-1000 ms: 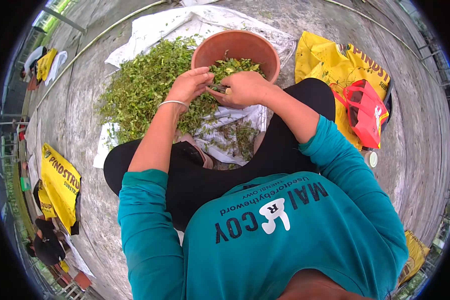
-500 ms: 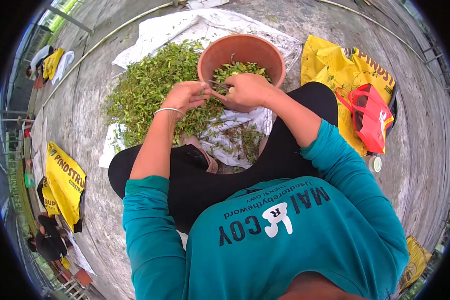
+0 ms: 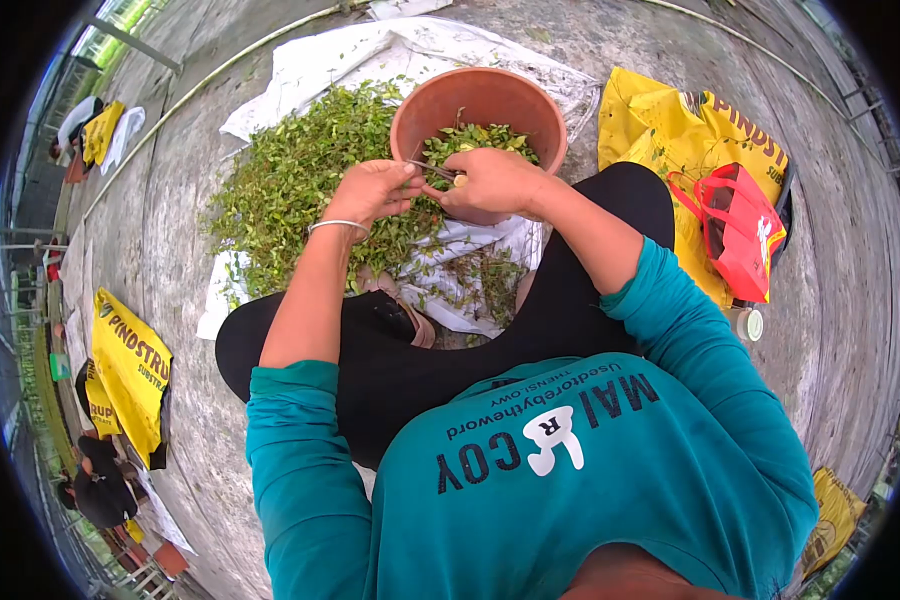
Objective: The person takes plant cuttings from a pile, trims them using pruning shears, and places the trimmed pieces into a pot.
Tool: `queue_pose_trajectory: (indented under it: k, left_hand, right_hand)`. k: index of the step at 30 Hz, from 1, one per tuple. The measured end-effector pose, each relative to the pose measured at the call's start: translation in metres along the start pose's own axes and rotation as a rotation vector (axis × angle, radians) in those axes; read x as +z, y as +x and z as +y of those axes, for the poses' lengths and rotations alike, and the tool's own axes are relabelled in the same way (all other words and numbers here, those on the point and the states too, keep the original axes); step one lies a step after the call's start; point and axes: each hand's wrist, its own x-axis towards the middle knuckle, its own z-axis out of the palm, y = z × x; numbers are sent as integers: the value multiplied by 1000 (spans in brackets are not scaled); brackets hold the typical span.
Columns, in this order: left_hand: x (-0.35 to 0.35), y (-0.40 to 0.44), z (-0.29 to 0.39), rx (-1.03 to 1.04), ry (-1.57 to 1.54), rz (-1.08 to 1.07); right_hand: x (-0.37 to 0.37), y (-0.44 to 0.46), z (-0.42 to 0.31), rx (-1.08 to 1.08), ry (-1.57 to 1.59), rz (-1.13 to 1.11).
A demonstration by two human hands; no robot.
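My right hand (image 3: 495, 182) is closed on a pair of scissors (image 3: 432, 169), whose blades point left toward my other hand. My left hand (image 3: 375, 190) is beside the blade tips, thumb and fingers pinched together; what they hold, if anything, is too small to make out. Both hands are over the near left rim of a terracotta-coloured pot (image 3: 540, 112) with green leafy cuttings (image 3: 478, 139) inside. Left of the pot lies a large heap of leafy stems (image 3: 295, 175) on a white sheet (image 3: 355, 48). Smaller scraps lie between my legs.
On the right are a yellow bag (image 3: 638, 120), a red bag (image 3: 745, 235) and a lidded container (image 3: 749, 323). Another yellow bag (image 3: 135, 365) lies at left. Two people (image 3: 103, 490) (image 3: 74, 122) are at the far left. A thin pipe (image 3: 205, 80) crosses the floor.
Since the first frame, my hands have moved slightly apart, and the scissor blades show more clearly between them. The whole view has shifted slightly.
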Motion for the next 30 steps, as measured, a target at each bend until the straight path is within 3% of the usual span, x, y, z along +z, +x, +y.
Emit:
queue_pose_trajectory:
  k: [8,12,17,30]
  left_hand:
    - [-1,4,-1,-23,46,-2]
    - [-9,12,-2,85,-366,93]
    - [-5,7,7,69,-460,90]
    - [17,14,8,155,-251,-12]
  right_hand:
    - [4,9,6,16,-89,38]
    - [3,8,17,-4,-51,48]
    - [11,0,7,-78,-170,-69]
    - [2,-7,1,-26,-79,81]
